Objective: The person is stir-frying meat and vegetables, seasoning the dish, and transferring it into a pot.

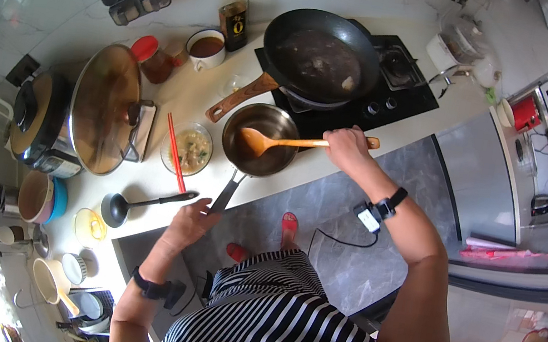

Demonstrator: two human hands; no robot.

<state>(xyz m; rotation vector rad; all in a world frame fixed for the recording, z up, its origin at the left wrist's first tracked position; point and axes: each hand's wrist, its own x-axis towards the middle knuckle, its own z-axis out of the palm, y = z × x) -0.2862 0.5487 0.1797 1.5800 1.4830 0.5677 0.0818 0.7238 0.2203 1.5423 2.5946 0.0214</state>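
Observation:
My right hand (347, 148) grips a wooden spoon (300, 143) near the end of its handle. The spoon's broad head rests inside a small steel saucepan (275, 163) on the counter. The saucepan's dark handle (226, 195) points toward me past the counter edge. At the end of that handle is my left hand (189, 225), fingers partly bent; whether they close around it is unclear. Just beside the left hand lies a black ladle (116, 210). A glass bowl (199, 164) of pale liquid with bits in it stands left of the saucepan, red chopsticks (176, 152) across it.
Behind the saucepan, a dark wok (320, 59) with a wooden handle sits on the black gas hob (411, 99). A mug (205, 51), an oil bottle (234, 20) and a red-lidded jar (156, 64) line the back. Leftward stand a large glass lid (105, 110) and a rice cooker (41, 116).

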